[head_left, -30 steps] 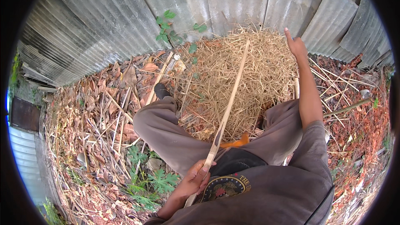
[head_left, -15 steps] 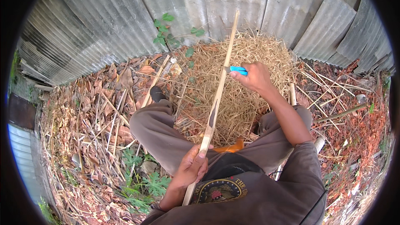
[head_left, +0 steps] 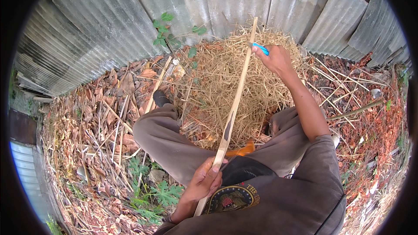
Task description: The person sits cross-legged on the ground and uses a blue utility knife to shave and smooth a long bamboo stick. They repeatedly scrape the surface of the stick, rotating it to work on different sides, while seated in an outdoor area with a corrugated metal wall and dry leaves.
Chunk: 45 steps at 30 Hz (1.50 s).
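A long, pale bamboo strip (head_left: 238, 91) slants from my lap up toward the metal fence, with a dark patch on its lower half. My left hand (head_left: 203, 179) is closed around its lower end, close to my shirt. Near the strip's far end, my right hand (head_left: 274, 58) grips a blue-handled knife (head_left: 261, 49). The knife's short blade lies against the strip, mostly hidden by it and the fingers. Beneath the strip, between my bent legs, is a heap of thin, curly shavings (head_left: 217, 87).
A corrugated metal fence (head_left: 244, 2) stands behind the heap. Dry leaves and sticks (head_left: 113, 113) cover the ground at left; reddish litter and thin sticks (head_left: 361, 117) lie at right. Green plants (head_left: 163, 193) grow by my left knee. Something orange (head_left: 241, 149) lies between my thighs.
My right hand and the knife have moved away from me along the strip, toward its far end. The strip's far end has swung slightly right; my left hand keeps its hold.
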### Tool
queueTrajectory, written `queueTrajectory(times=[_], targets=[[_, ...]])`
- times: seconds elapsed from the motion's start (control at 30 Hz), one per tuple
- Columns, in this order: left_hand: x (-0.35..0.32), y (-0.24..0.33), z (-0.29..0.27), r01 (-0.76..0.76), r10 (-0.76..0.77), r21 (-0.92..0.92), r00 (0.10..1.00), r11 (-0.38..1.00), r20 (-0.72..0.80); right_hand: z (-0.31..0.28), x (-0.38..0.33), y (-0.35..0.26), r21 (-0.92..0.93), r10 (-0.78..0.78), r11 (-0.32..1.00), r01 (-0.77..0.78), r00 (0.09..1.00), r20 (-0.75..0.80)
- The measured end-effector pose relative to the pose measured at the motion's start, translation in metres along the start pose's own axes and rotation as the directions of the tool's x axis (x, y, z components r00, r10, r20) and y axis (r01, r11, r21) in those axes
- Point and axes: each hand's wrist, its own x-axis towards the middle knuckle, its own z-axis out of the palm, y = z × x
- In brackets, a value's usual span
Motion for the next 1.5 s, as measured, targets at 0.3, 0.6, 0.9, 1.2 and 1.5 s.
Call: queueTrajectory(times=[0.3,0.6,0.9,1.2,1.5], targets=[[0.003,0.004,-0.009,-0.069,0.067,-0.036,0.997,0.997,-0.038,0.029,-0.049,-0.042,0.015,-0.471,0.879,0.476,0.875,-0.111],[-0.012,0.002,-0.001,0.054,-0.053,0.021,0.998,0.998,-0.025,0.02,0.009,0.004,0.008,-0.018,1.0,0.018,0.997,-0.072],[-0.034,-0.003,-0.001,0.094,-0.124,0.223,0.984,0.97,0.125,-0.002,0.046,0.089,-0.027,0.444,0.89,-0.456,0.877,-0.182],[0.006,0.003,-0.02,0.048,0.047,0.344,0.964,0.938,-0.262,0.02,-0.049,-0.044,0.175,-0.289,0.947,0.269,0.952,0.098],[0.015,0.005,-0.011,0.017,0.33,0.739,0.888,0.673,-0.321,0.034,-0.062,-0.057,0.064,-0.414,0.909,0.412,0.91,0.028]])
